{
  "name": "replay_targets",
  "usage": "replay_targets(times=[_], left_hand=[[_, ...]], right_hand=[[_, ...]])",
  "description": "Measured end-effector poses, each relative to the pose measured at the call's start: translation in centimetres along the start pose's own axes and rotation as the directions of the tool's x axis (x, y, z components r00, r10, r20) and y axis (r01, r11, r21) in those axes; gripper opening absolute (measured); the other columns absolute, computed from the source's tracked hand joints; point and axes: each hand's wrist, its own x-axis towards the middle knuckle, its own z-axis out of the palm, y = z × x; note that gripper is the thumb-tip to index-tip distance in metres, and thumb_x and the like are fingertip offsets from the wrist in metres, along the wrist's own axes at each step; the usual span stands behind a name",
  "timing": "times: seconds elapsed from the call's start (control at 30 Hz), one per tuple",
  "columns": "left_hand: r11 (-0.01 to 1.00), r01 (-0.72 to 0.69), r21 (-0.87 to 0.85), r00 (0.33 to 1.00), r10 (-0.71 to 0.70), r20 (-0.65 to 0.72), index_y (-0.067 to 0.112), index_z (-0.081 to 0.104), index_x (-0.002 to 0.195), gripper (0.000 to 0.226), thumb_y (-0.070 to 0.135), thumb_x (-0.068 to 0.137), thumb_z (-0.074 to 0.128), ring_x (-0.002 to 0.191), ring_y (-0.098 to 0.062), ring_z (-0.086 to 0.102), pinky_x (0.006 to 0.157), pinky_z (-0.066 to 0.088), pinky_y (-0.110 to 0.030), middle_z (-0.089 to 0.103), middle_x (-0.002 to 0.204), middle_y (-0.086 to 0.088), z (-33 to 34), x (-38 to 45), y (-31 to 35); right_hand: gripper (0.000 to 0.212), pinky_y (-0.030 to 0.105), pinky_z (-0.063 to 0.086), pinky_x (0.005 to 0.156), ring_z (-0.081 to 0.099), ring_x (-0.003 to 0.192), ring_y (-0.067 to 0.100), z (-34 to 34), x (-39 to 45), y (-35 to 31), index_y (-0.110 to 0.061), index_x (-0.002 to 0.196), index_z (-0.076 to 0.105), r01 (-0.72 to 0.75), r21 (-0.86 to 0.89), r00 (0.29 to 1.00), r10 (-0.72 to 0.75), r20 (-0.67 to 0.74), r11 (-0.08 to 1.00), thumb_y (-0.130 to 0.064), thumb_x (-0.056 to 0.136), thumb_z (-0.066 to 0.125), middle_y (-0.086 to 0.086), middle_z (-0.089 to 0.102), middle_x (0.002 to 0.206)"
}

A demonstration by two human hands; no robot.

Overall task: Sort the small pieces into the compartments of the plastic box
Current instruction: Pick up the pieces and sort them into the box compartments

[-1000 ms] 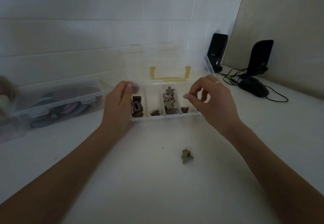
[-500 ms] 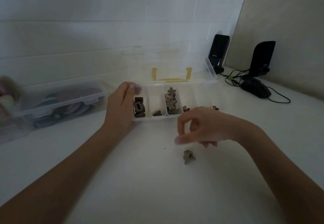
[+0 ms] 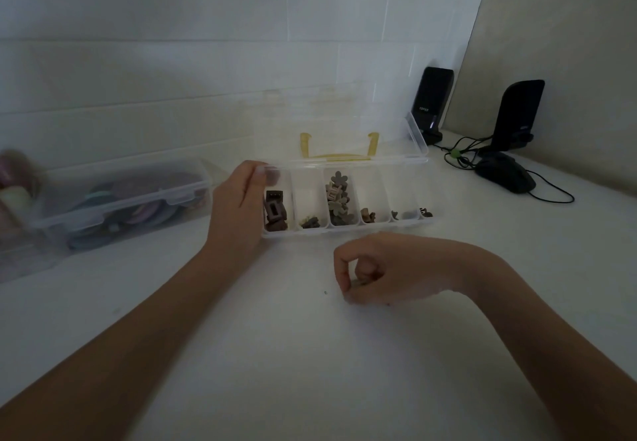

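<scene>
A clear plastic box (image 3: pixel 375 227) with several narrow compartments stands open on the white table, its lid (image 3: pixel 344 123) tilted back with a yellow handle. Small brown and grey pieces lie in the compartments; flower-shaped ones (image 3: pixel 339 199) fill the middle one. My left hand (image 3: pixel 241 209) grips the box's left end, thumb on the rim. My right hand (image 3: pixel 386 268) rests on the table in front of the box, thumb and forefinger pinched on a small grey piece (image 3: pixel 358 282) that the fingers mostly hide.
A second clear box (image 3: pixel 113 195) with coloured items sits shut at the left by the wall. Two black speakers (image 3: pixel 431 102) (image 3: pixel 517 113), a black mouse (image 3: pixel 505 173) and cables lie at the back right. A tiny speck (image 3: pixel 325 292) lies left of my right hand.
My right hand has come back from above the box down to the table and has closed its fingers over the loose grey piece. My left hand has stayed on the box.
</scene>
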Motion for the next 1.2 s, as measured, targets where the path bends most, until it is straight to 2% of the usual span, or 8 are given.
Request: replay_targets(times=[0.13, 0.23, 0.33, 0.53, 0.73, 0.9, 1.0, 1.2], left_hand=[[1.0, -0.011, -0.016, 1.0, 0.01, -0.017, 0.006, 0.063, 0.096, 0.029, 0.019, 0.101, 0.037, 0.074, 0.012, 0.054, 0.068, 0.039, -0.004, 0.062, 0.087, 0.016, 0.0, -0.2, 0.1], [0.999, -0.052, -0.002, 0.998, 0.052, -0.025, 0.012, 0.061, 0.094, 0.024, 0.017, 0.101, 0.038, 0.077, 0.013, 0.055, 0.068, 0.036, -0.002, 0.061, 0.084, 0.019, 0.1, -0.5, 0.4], [0.996, -0.086, 0.025, 0.996, 0.087, -0.018, 0.018, 0.059, 0.093, 0.022, 0.018, 0.101, 0.038, 0.077, 0.012, 0.056, 0.067, 0.036, -0.004, 0.061, 0.083, 0.021, 0.3, -0.9, 0.7], [0.996, -0.088, 0.01, 0.996, 0.088, -0.003, 0.017, 0.061, 0.093, 0.025, 0.023, 0.099, 0.038, 0.075, 0.006, 0.057, 0.065, 0.039, -0.008, 0.063, 0.082, 0.019, 1.0, -1.6, 1.2], [0.994, -0.105, 0.005, 0.994, 0.105, 0.021, 0.014, 0.062, 0.093, 0.027, 0.023, 0.098, 0.037, 0.077, 0.007, 0.057, 0.067, 0.04, -0.008, 0.064, 0.086, 0.017, 1.3, -1.9, 1.7], [0.998, -0.01, -0.058, 0.997, 0.014, 0.07, 0.008, 0.064, 0.094, 0.033, 0.026, 0.096, 0.037, 0.082, -0.003, 0.06, 0.073, 0.045, -0.018, 0.068, 0.089, 0.006, 0.9, -1.4, 1.7], [0.995, 0.073, -0.072, 0.994, -0.067, 0.087, 0.005, 0.065, 0.094, 0.031, 0.023, 0.099, 0.039, 0.087, -0.019, 0.061, 0.079, 0.048, -0.033, 0.069, 0.09, -0.004, 0.2, -0.6, 1.3], [0.991, 0.116, -0.069, 0.989, -0.108, 0.101, 0.005, 0.064, 0.092, 0.028, 0.017, 0.101, 0.04, 0.093, -0.021, 0.064, 0.079, 0.049, -0.029, 0.068, 0.09, -0.003, -0.6, 0.3, 0.5]], right_hand=[[0.007, 0.015, 0.033, 0.048, 0.036, 0.047, 0.006, -0.1, 0.5, 0.1, -0.028, 0.078, 0.058, 0.156, -0.022, 0.94, -0.155, -0.303, 0.988, -0.023, 0.083, 0.061, -0.009, 0.043, 0.052], [0.004, 0.018, 0.036, 0.049, 0.042, 0.048, 0.006, -0.5, 0.7, 0.1, -0.03, 0.081, 0.057, 0.178, -0.128, 0.798, -0.219, -0.561, 0.976, -0.027, 0.082, 0.057, -0.013, 0.049, 0.055], [0.002, 0.022, 0.038, 0.049, 0.046, 0.051, 0.009, -0.7, 0.8, 0.2, -0.032, 0.086, 0.054, 0.143, -0.177, 0.668, -0.227, -0.709, 0.974, -0.03, 0.086, 0.053, -0.015, 0.052, 0.059], [0.011, 0.016, 0.036, 0.056, 0.046, 0.07, -0.007, -0.6, 0.9, 0.2, -0.034, 0.1, 0.054, 0.089, -0.282, 0.596, -0.278, -0.753, 0.955, -0.036, 0.09, 0.048, -0.024, 0.05, 0.07], [0.01, 0.015, 0.036, 0.057, 0.046, 0.071, -0.007, -0.9, 1.0, 0.5, -0.032, 0.101, 0.055, 0.067, -0.295, 0.524, -0.286, -0.803, 0.953, -0.031, 0.092, 0.052, -0.026, 0.048, 0.071], [0.008, 0.032, 0.047, 0.054, 0.051, 0.06, 0.01, -1.8, 0.8, 1.9, -0.033, 0.093, 0.055, 0.117, -0.148, 0.413, -0.184, -0.892, 0.982, -0.026, 0.089, 0.053, -0.012, 0.056, 0.069], [0.011, 0.031, 0.044, 0.054, 0.051, 0.058, 0.012, -2.8, 0.7, 3.3, -0.033, 0.092, 0.055, 0.108, -0.003, 0.336, -0.039, -0.941, 0.994, -0.022, 0.088, 0.054, -0.007, 0.054, 0.063], [0.009, 0.016, 0.041, 0.052, 0.058, 0.066, 0.02, -3.5, 0.5, 4.9, -0.024, 0.089, 0.05, 0.158, 0.157, 0.302, 0.104, -0.948, 0.975, -0.017, 0.088, 0.056, 0.004, 0.061, 0.069]])
